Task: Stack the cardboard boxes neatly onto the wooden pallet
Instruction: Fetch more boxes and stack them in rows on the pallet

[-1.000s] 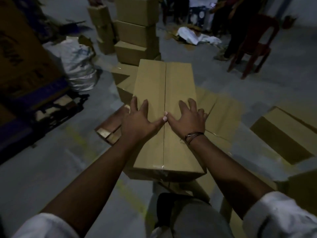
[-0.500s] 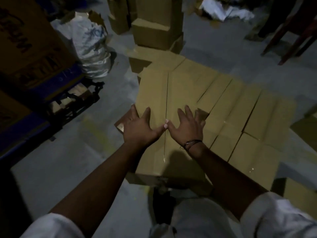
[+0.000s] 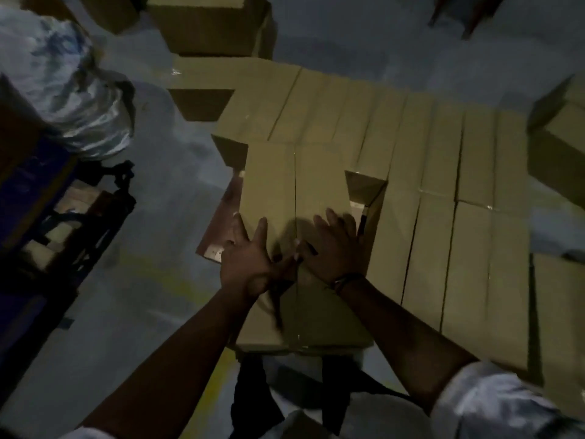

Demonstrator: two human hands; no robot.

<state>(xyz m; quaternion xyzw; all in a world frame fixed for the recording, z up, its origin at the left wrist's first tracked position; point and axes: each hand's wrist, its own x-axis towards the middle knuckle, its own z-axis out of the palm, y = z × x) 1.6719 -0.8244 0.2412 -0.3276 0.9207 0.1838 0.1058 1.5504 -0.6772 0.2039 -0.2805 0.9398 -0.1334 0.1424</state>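
Concrete floor [image 3: 152,191], grey and dimly lit, takes up the left half of what we see, with a faded yellow line [image 3: 212,388] painted across it near the person's legs. At the far left we see one white sack [image 3: 72,90], crumpled and marked with blue print. Below it stands a black frame [image 3: 98,217] with pale wood showing through its gaps.

Next comes one corner of the wooden pallet [image 3: 217,236], which juts out from under the boxes. On it lies the cardboard box [image 3: 294,191] that we are handling, long side running away from us, its taped seam down the middle. It sits at the near left corner of the load, its right side close against the neighbouring boxes.

We count two hands, both on the box's top. The left hand [image 3: 250,261] lies flat with its fingers spread wide. The right hand [image 3: 332,248] lies flat too, with a dark wristband [image 3: 345,280] on it. The thumbs almost meet over the seam. Neither hand curls round anything.

To the right, a flat layer of boxes [image 3: 443,185] covers the rest of the pallet. In this light we cannot count them surely. Beyond the layer stands a far stack of boxes [image 3: 205,23]. At the right edge we see one more separate box [image 3: 563,141] on the floor.
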